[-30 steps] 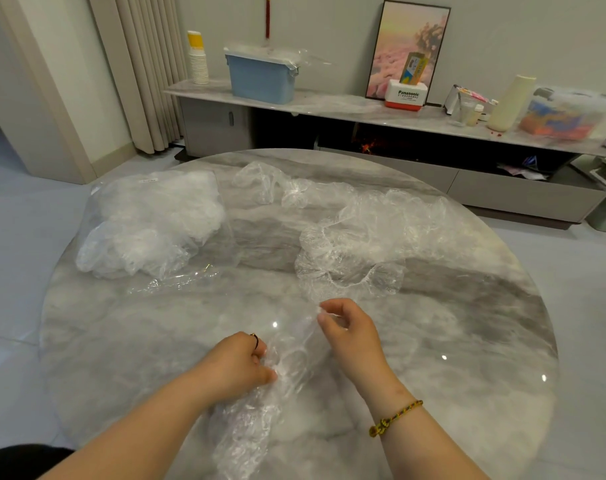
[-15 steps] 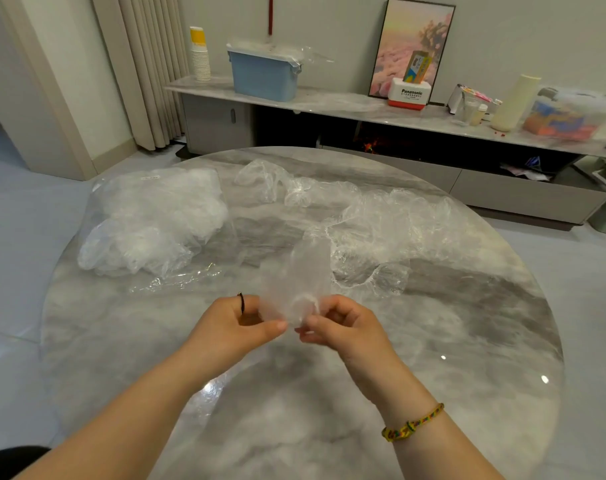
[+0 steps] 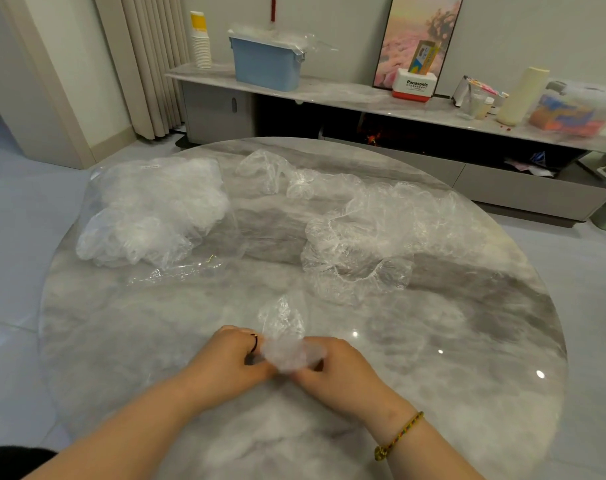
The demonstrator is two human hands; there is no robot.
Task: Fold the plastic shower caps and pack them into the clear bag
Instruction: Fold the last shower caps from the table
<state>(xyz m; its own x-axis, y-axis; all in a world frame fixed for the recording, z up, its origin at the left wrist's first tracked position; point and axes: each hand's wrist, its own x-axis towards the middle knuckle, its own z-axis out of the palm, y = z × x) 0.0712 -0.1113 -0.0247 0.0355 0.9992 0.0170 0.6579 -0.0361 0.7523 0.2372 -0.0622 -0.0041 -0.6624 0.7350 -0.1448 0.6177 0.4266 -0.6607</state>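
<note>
Both hands, left hand (image 3: 230, 358) and right hand (image 3: 336, 370), pinch 1 shower cap (image 3: 287, 348) mid-fold above the table (image 3: 121, 341). The clear bag (image 3: 149, 213) holds caps; loose caps (image 3: 363, 237) remain unfolded.

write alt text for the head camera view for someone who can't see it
A person's left hand and right hand grip a scrunched shower cap between them over a round marble table. Further back, a stuffed clear bag lies on the left and loose shower caps sprawl on the right.
</note>
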